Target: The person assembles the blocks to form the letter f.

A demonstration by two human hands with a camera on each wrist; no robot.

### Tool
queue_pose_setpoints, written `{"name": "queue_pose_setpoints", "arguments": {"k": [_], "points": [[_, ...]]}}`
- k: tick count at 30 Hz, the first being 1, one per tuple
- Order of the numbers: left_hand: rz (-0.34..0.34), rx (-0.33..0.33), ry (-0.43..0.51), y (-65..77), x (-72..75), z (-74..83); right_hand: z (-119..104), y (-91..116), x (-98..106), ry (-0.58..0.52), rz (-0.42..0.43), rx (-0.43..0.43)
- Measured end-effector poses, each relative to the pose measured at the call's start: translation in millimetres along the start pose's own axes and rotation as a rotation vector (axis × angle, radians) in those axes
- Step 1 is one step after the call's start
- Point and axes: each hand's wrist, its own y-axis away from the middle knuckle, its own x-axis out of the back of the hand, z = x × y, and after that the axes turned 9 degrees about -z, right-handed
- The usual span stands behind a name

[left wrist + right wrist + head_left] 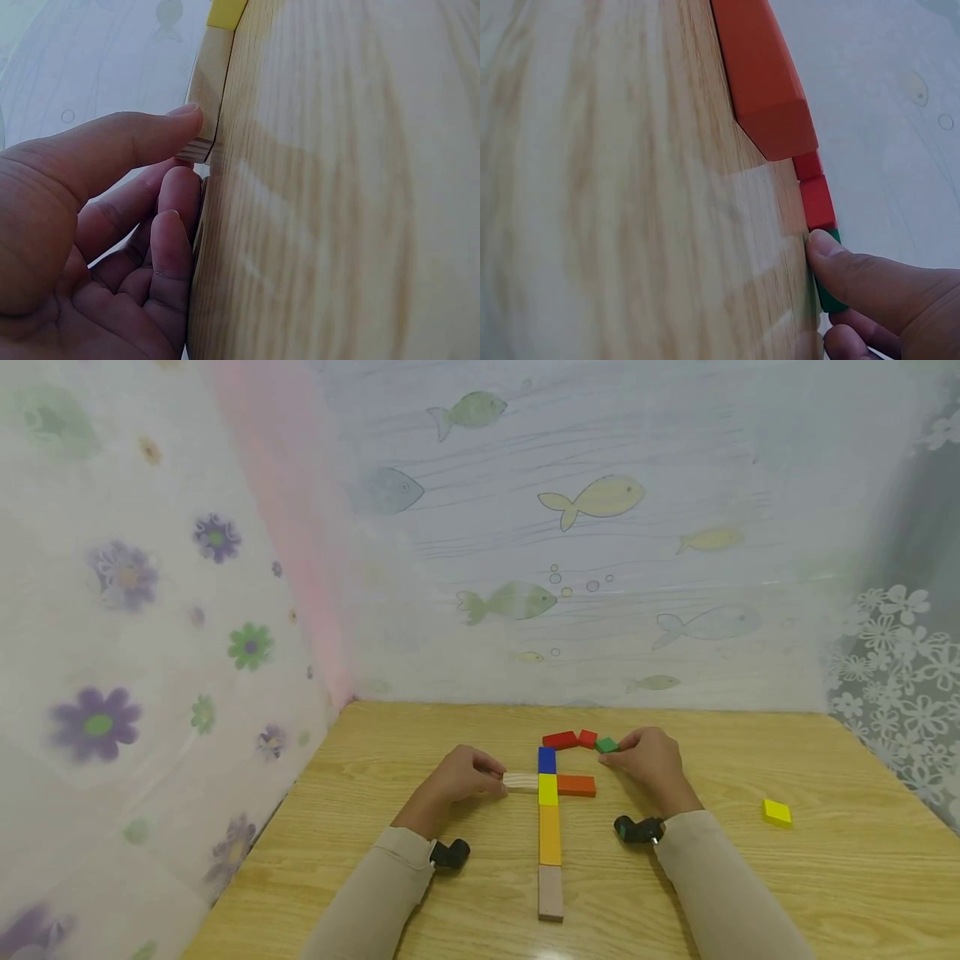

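My left hand (467,774) holds the near-left end of a plain wooden block (521,781) between thumb (176,129) and index finger. That block meets a yellow block (548,789) in an upright column, with a blue block (547,760) above, an orange-yellow block (550,835) and a beige block (551,893) below. An orange-red block (576,786) extends from the column's right side. At the upper right, my right hand (651,762) pinches a green block (606,745), its thumb (840,255) on the near face. Beside the green piece lie a small red block (587,738) and a longer red block (559,740).
A loose yellow piece (777,812) lies on the wooden table (840,893) to the right. Fish-printed sheeting (600,652) rises behind the table, and a flower-patterned sheet (172,635) stands on the left. Black wrist cameras (450,854) sit at both cuffs.
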Motion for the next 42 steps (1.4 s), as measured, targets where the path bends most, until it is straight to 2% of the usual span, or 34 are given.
{"name": "queue_pose_setpoints", "arguments": {"k": [11,18,26,34,42], "points": [[-0.002,-0.007,0.006,-0.2,1.4,0.4,0,-2,1,-0.003,0.002,0.009],[0.007,-0.01,-0.011,-1.9,0.8,-0.1,-2,-1,3,-0.006,-0.016,-0.015],[0.013,-0.012,-0.026,-1.6,0.8,-0.8,-3,1,7,0.032,-0.054,0.001],[0.003,-0.018,-0.012,-0.5,0.6,2.8,1,9,17,0.054,-0.07,0.037],[0.005,-0.006,-0.015,0.1,0.0,2.3,8,27,31,0.108,-0.06,0.076]]}}
